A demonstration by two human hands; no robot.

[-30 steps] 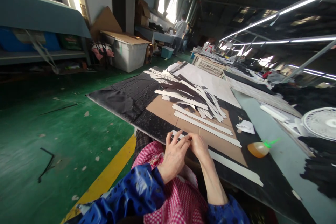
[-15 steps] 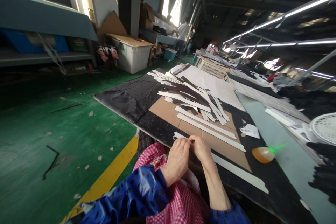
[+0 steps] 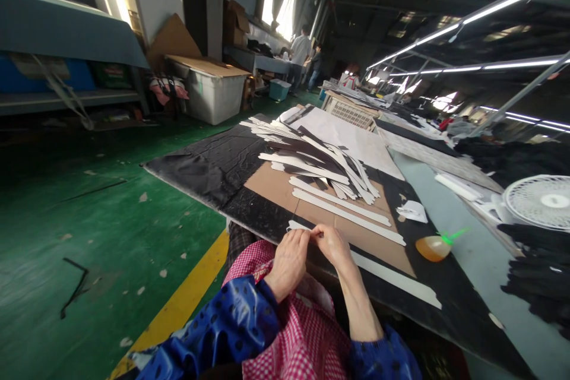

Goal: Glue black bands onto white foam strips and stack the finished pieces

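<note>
A long white strip point(image 3: 396, 278) with shaped ends lies along the near edge of the black-covered table. Its far left end pokes out beyond my fingers, and its middle is hidden under my hands. My left hand point(image 3: 289, 258) is closed, with fingertips pressed together on the strip. Close against it, my right hand point(image 3: 332, 244) pinches at the same place, thumb and forefinger together. The exact pinched spot is covered by the fingers. Just past my hands, two more white strips point(image 3: 350, 217) lie side by side on a brown cardboard sheet point(image 3: 307, 214).
A heap of white and dark strips point(image 3: 312, 157) sits on the cardboard. To the right are a bottle of amber liquid point(image 3: 434, 248) with a green nozzle, crumpled white paper point(image 3: 412, 211) and a white fan point(image 3: 541, 202). Green floor point(image 3: 111, 219) lies left; people stand far back.
The view has shifted slightly, so the scene sits a little further left. Both hands stay together at the strip, with only small finger movement visible.
</note>
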